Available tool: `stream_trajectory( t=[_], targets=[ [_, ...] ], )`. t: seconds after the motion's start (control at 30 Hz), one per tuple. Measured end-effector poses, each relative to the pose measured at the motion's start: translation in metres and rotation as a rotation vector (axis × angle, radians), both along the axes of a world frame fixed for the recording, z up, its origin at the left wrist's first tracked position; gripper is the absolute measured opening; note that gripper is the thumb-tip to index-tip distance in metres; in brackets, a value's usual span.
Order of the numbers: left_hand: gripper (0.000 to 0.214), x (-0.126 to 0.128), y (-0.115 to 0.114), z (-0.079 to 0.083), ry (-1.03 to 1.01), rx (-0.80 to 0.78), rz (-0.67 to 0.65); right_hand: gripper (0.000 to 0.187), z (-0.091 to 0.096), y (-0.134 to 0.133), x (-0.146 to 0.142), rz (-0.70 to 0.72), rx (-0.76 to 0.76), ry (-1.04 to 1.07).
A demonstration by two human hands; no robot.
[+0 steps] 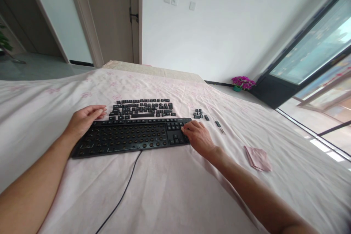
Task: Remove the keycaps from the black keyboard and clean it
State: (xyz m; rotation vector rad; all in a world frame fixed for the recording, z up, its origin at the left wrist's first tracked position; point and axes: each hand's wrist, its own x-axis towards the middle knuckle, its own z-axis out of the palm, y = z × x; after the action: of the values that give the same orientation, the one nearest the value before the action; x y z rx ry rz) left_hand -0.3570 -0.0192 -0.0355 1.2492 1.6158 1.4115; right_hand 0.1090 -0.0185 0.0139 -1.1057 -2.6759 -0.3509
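A black keyboard [124,137] lies on the pink-white cloth, with most keycaps off its main block and bare key posts showing. Keycaps remain along its top row and on its right-hand part. My right hand [199,136] is over the number pad at the right end, fingers curled and pressed together on the keys; whatever they pinch is hidden. At the upper left corner of the keyboard is my left hand [85,120], its fingers stretched out to the right, nothing visible in them. Loose black keycaps [142,109] lie in rows just beyond the keyboard.
A smaller group of keycaps [197,113] sits right of the rows. Farther right are a small tool with wire prongs [220,127] and a folded pink cloth [257,158]. The keyboard's cable [120,197] runs toward me. Purple flowers [242,82] stand by the wall.
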Motion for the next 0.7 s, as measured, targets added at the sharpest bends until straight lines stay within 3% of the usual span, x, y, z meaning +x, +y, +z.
stream_trajectory(
  t=[0.37,0.7],
  targets=[
    [0.061,-0.0005,0.0003,-0.0011,0.0,0.007,0.005,0.021,-0.0021,0.0058,0.003,-0.022,-0.043,0.187],
    [0.059,-0.0037,0.0007,-0.0041,-0.013,0.001,-0.01,0.021,-0.0013,0.0028,0.0016,0.002,-0.046,0.189]
  ],
)
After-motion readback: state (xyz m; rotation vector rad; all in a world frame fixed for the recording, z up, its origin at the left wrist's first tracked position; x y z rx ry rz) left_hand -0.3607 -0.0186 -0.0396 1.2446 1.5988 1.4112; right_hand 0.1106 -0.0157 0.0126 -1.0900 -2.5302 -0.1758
